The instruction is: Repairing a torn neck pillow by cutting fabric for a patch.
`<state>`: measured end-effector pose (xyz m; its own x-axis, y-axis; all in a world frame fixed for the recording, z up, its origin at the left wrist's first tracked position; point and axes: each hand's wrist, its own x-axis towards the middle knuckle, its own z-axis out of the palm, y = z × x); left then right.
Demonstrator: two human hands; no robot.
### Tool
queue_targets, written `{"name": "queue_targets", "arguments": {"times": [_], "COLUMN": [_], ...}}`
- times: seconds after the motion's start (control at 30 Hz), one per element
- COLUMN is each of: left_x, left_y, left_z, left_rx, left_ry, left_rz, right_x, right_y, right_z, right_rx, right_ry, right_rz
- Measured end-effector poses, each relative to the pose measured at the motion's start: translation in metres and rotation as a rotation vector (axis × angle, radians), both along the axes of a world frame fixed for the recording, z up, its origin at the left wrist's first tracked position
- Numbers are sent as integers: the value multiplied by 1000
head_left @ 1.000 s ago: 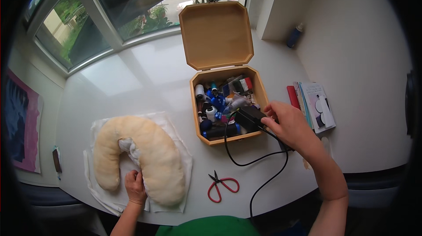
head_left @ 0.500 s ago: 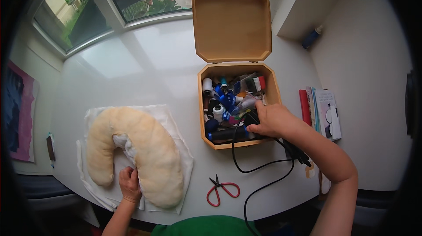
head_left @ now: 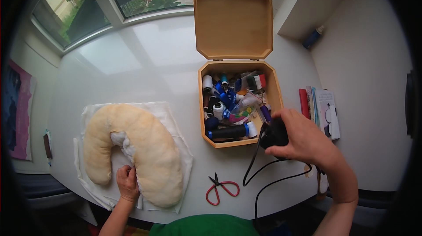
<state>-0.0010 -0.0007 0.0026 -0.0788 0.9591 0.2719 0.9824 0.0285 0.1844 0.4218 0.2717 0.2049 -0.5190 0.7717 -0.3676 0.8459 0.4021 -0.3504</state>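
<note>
- Fingers (head_left: 288,114) of the right hand (head_left: 304,138) grasp a black device (head_left: 277,133), its cable (head_left: 244,184) looping on their near side.
- Just left of them, an open wooden box (head_left: 273,90) holds spools (head_left: 218,111).
- Left hand (head_left: 128,186): fingers at the inner edge of a beige cushion (head_left: 159,161) arching around them; whether they pinch it, I cannot tell.
- Red-handled scissors (head_left: 216,184) lie between both hands.

Cable (head_left: 256,205) — end hidden, shirt (head_left: 204,226) (green) cropped
</note>
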Motion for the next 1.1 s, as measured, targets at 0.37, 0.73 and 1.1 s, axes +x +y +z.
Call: {"name": "queue_targets", "arguments": {"times": [0.37,0.73,1.1], "left_x": [6,2,5], "left_y": [8,3,7], "left_z": [1,-2,-2], "left_rx": [14,7,14], "left_ry": [-6,27,17], "left_rz": [-39,-27,-31], "right_x": [46,52,64], "right_y": [-68,-59,-49], "right_z": [-65,-91,-70], "right_rx": [96,191,178], "right_ry": [-140,-182,-61], "right_rz": [4,34,-42]}}
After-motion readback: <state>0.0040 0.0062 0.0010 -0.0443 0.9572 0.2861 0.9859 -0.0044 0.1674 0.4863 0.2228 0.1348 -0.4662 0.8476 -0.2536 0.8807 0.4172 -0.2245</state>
